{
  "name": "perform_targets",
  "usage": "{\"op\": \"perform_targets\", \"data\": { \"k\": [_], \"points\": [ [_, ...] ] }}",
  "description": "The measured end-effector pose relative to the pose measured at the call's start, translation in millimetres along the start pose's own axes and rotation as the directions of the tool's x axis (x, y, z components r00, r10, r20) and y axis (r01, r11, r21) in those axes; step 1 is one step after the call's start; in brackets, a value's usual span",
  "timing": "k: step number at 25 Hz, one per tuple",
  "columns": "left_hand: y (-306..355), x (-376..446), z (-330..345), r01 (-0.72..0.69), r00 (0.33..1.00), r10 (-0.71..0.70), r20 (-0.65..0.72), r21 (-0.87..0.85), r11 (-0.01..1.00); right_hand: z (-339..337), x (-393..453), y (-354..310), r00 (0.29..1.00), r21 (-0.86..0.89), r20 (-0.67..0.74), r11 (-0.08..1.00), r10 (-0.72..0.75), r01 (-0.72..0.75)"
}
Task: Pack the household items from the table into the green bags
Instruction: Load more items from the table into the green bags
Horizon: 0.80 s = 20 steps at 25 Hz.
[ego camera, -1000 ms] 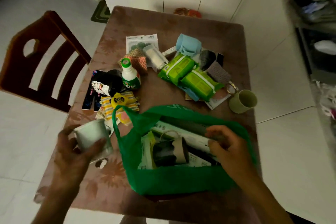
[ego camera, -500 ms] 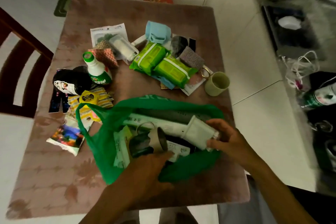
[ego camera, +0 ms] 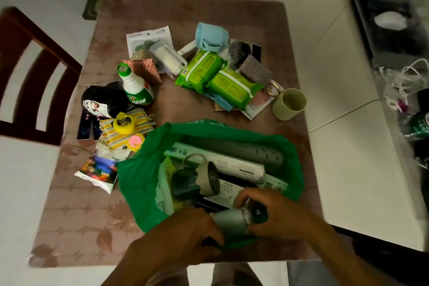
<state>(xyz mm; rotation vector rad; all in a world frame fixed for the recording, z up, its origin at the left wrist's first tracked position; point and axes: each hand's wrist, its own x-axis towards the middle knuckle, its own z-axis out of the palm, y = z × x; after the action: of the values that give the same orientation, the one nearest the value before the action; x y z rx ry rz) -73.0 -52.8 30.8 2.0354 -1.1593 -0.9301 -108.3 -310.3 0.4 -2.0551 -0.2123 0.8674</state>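
Observation:
An open green bag (ego camera: 139,183) lies on the near part of the brown table (ego camera: 81,220). Inside it I see a grey perforated tube (ego camera: 250,153), a long white box (ego camera: 220,162) and a dark mug (ego camera: 197,181) on its side. A white cup (ego camera: 229,220) lies on its side just inside the bag's near edge. My right hand (ego camera: 278,211) grips the cup's mouth end. My left hand (ego camera: 185,237) holds the bag's near rim, against the cup's base.
Two green wipe packs (ego camera: 202,69), a blue cup (ego camera: 211,36), a pale green mug (ego camera: 289,104), a green-capped bottle (ego camera: 137,90), a yellow tape measure (ego camera: 124,122) and a colourful packet (ego camera: 97,169) lie on the table. A wooden chair (ego camera: 27,76) stands at the left.
The white cup passed from my left hand to my right and went down into the bag's near edge. My left hand moved from the table's left to the bag's near rim.

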Motion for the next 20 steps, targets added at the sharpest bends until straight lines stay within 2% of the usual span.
{"op": "perform_targets", "data": {
  "k": [1,3,4,5,6,7,8,9,10,11,12,13,14,15,16,17,18,19,20],
  "points": [
    [1,0,4,0.016,1.0,-0.016,0.012,-0.018,1.0,13,7,-4,1.0,-0.05,0.007,0.999,0.0,0.001],
    [3,1,11,0.068,0.998,-0.068,0.004,-0.016,0.998,45,25,-12,0.989,-0.362,-0.104,0.93,-0.105,0.06],
    [1,3,14,0.092,0.993,-0.089,-0.076,0.032,0.995,59,33,-11,0.97,-0.511,-0.165,0.856,-0.181,0.073],
    [-2,6,15,0.129,0.976,-0.113,-0.189,0.079,0.988,67,37,-10,0.955,-0.583,-0.201,0.81,-0.218,0.062],
    [-4,9,13,0.198,0.945,-0.166,-0.281,0.088,0.976,64,38,-10,0.955,-0.582,-0.205,0.811,-0.214,0.057],
    [-5,15,11,0.255,0.91,-0.22,-0.351,0.057,0.965,51,37,-9,0.956,-0.503,-0.219,0.862,-0.194,0.06],
    [-8,21,9,0.292,0.888,-0.254,-0.384,0.044,0.955,30,36,-9,0.953,-0.37,-0.267,0.928,-0.142,0.034],
    [-12,26,7,0.313,0.881,-0.269,-0.39,0.054,0.948,3,36,-5,0.916,-0.243,-0.394,0.97,-0.075,-0.025],
    [-15,33,5,0.328,0.893,-0.282,-0.351,0.076,0.942,-30,38,2,0.806,-0.169,-0.591,0.982,-0.034,-0.082],
    [-18,38,3,0.335,0.907,-0.298,-0.297,0.081,0.939,-64,43,11,0.65,-0.158,-0.76,0.975,-0.017,-0.159],
    [-20,42,2,0.352,0.916,-0.328,-0.229,0.07,0.933,-96,51,21,0.517,-0.167,-0.856,0.949,-0.004,-0.268],
    [-20,45,3,0.376,0.918,-0.366,-0.153,0.041,0.926,-124,61,33,0.485,-0.168,-0.873,0.906,0.045,-0.388],
    [-18,47,5,0.427,0.895,-0.435,-0.094,-0.095,0.899,-145,72,45,0.527,-0.158,-0.837,0.857,0.147,-0.491],
    [-12,48,9,0.509,0.825,-0.565,-0.025,-0.4,0.762,-159,83,55,0.577,-0.138,-0.771,0.814,0.269,-0.564],
    [1,52,11,0.489,0.763,-0.644,0.061,-0.706,0.512,-166,92,66,0.608,-0.125,-0.705,0.78,0.364,-0.613],
    [12,57,14,0.447,0.734,-0.672,0.101,-0.817,0.365,-168,98,73,0.621,-0.12,-0.668,0.764,0.409,-0.633],
    [17,64,23,0.438,0.731,-0.675,0.105,-0.83,0.346,-165,98,77,0.623,-0.13,-0.67,0.763,0.403,-0.633],
    [21,72,30,0.52,0.746,-0.66,0.086,-0.694,0.497,-162,93,77,0.618,-0.15,-0.703,0.776,0.352,-0.613],
    [33,73,36,0.585,0.792,-0.595,0.139,-0.453,0.673,-157,84,75,0.604,-0.181,-0.752,0.799,0.263,-0.574]
  ]
}}
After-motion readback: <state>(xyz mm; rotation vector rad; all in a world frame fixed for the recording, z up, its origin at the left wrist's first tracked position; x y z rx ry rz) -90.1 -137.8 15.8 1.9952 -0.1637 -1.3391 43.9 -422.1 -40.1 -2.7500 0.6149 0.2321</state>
